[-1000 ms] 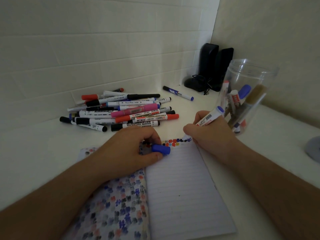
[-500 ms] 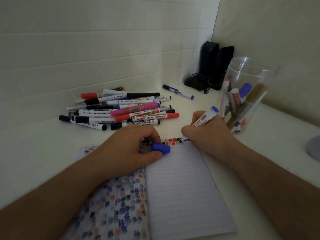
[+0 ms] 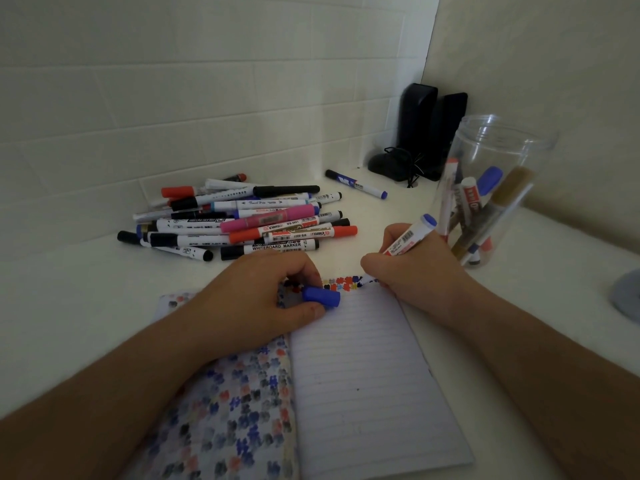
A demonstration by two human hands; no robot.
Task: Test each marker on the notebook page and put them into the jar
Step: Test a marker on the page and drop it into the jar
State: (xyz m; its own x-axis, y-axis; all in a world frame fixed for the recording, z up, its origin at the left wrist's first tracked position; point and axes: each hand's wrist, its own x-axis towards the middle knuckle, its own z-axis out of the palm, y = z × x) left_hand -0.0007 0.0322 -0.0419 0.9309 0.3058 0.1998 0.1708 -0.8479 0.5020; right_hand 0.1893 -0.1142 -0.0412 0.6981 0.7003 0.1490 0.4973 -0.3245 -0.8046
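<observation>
An open notebook (image 3: pixel 363 375) lies in front of me, its left page full of colour marks, its right page lined with a row of marks along the top edge. My right hand (image 3: pixel 412 268) grips a white marker with a blue end (image 3: pixel 408 237), tip down at the page's top right corner. My left hand (image 3: pixel 252 292) rests on the notebook and pinches the blue cap (image 3: pixel 320 296). A clear jar (image 3: pixel 491 188) holding several markers stands just right of my right hand. A pile of markers (image 3: pixel 242 220) lies beyond the notebook.
One blue-and-white marker (image 3: pixel 356 184) lies apart near the back corner. Two black speakers (image 3: pixel 429 129) with a cable stand in that corner. A grey object (image 3: pixel 627 296) sits at the right edge. Tiled wall runs along the back.
My right hand has shifted slightly with the marker along the top of the page. The left hand and cap have stayed put.
</observation>
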